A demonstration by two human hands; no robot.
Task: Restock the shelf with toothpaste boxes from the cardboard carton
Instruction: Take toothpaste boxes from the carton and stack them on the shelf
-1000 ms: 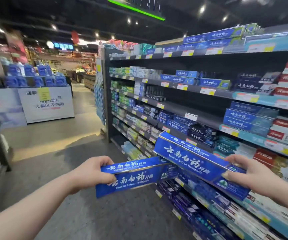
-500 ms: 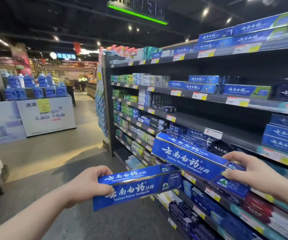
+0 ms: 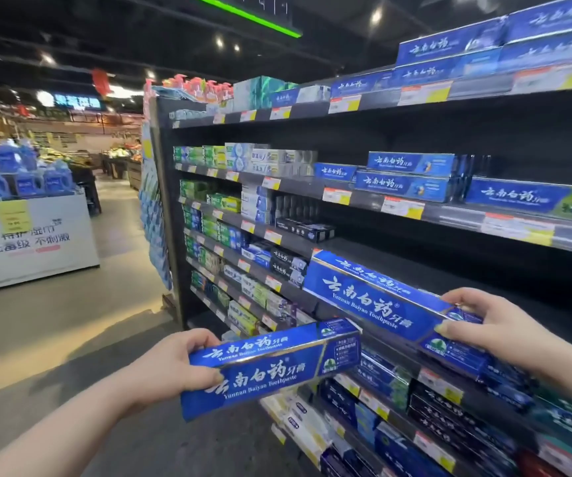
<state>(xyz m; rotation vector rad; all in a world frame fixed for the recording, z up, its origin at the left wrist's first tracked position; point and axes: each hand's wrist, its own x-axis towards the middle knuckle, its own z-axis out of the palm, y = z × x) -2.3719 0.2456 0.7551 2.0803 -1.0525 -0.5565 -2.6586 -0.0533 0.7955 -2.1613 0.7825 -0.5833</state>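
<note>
My left hand grips the left end of a long blue toothpaste box, held out in the aisle in front of the lower shelves. My right hand grips the right end of a second blue toothpaste box, which lies slanted at the front edge of a dark shelf that is bare behind it. The same blue boxes stand on the shelf above. No cardboard carton is in view.
The shelving unit runs along the right, its rows packed with toothpaste and price tags. A grey floor aisle lies on the left. A white display stand with blue bottles stands far left.
The view has risen and moved closer to the shelves. My right hand has lifted its box up to the bare shelf's edge. My left hand still holds its box lower in the aisle.
</note>
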